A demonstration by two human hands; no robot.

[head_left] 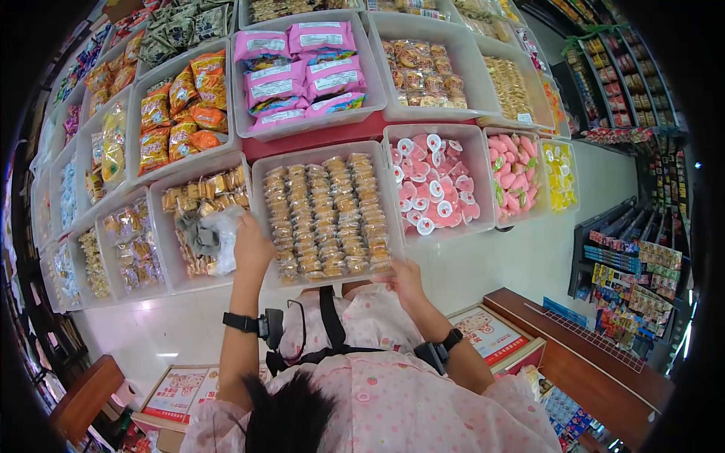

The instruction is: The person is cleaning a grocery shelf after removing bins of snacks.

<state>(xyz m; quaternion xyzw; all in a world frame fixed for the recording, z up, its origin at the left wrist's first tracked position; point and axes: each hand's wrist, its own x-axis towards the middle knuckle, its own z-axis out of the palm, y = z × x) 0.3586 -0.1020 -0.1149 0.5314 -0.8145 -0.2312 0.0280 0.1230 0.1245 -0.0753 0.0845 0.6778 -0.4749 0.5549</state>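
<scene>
In the head view, my left hand (253, 245) is closed on a crumpled clear plastic bag (226, 230). A grey, cloth-like bundle (200, 235) lies against the bag, over wrapped snacks in a plastic bin (161, 198). At the near right corner of the bin of wrapped biscuits (399, 226), my right hand (406, 285) has its fingers curled at the rim. Rows of individually wrapped biscuits (325, 215) fill this bin.
Beyond stand bins holding pink snack packs (276, 81) and orange bags (181, 113). To the right are bins of pink jelly cups (434, 189), pink sweets (513, 170) and yellow sweets (559, 177). A brown wooden counter (589, 362) stands lower right, with hanging-goods racks (630, 264) behind.
</scene>
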